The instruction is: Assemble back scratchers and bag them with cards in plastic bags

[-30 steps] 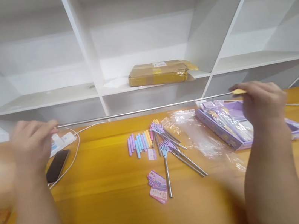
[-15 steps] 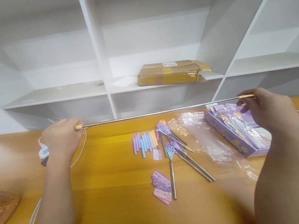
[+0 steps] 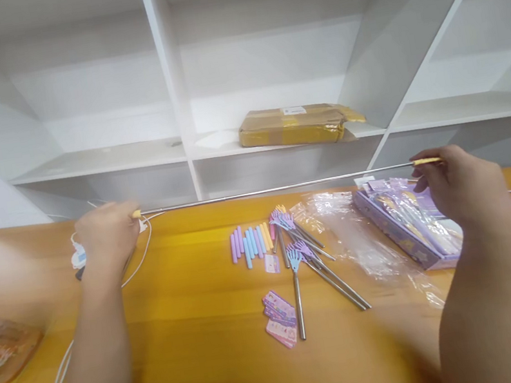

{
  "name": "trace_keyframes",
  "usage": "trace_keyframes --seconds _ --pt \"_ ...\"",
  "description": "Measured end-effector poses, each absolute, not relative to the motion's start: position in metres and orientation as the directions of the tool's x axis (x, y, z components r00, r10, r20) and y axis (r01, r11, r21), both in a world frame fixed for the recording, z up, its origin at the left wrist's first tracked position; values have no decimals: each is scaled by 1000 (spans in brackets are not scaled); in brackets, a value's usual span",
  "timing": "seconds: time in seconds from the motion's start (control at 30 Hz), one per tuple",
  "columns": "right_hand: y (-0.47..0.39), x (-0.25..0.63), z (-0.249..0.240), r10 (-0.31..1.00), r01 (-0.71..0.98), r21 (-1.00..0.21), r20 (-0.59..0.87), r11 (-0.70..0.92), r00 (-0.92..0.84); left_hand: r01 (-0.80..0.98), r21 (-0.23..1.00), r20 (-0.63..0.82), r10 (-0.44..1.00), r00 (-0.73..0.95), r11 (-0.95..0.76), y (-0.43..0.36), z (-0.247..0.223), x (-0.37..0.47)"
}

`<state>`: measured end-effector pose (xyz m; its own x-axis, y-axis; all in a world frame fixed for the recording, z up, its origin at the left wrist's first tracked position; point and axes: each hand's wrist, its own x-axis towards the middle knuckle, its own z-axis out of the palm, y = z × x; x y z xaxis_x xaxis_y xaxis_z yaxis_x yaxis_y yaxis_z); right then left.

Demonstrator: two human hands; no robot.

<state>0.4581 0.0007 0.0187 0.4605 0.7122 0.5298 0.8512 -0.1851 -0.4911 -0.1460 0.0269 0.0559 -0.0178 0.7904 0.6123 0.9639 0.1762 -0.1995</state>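
Observation:
A telescopic back scratcher (image 3: 275, 189), drawn out long and level, spans the space above the table's back edge. Around its yellow left end my left hand (image 3: 112, 232) is closed. My right hand (image 3: 462, 183) pinches the yellow right end between thumb and fingers. Below the rod lie several back scratchers with hand-shaped heads, a blue one (image 3: 298, 295) nearest me. Pastel handle sleeves (image 3: 249, 245) in purple, blue and yellow lie in a row to their left. Small printed cards (image 3: 281, 319) are fanned out in front.
On the right, a purple box (image 3: 397, 236) holds bagged items, beside clear plastic bags (image 3: 361, 239). A taped cardboard parcel (image 3: 296, 126) sits on the white shelf (image 3: 122, 156) behind. White cables (image 3: 55, 382) and an orange package (image 3: 0, 348) lie on the left.
The view has shifted slightly, so everything on the table appears a little further right. Both hands keep their hold on the stretched back scratcher.

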Motion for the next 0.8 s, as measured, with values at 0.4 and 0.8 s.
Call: trace_keyframes --seconds 0.4,0.8 --pt "2 439 14 668 950 -253 741 183 69 953 -149 639 761 -111 264 17 71 -172" --pt "1 437 17 624 939 -334 752 82 213 966 -134 635 768 -86 219 28 63 -165"
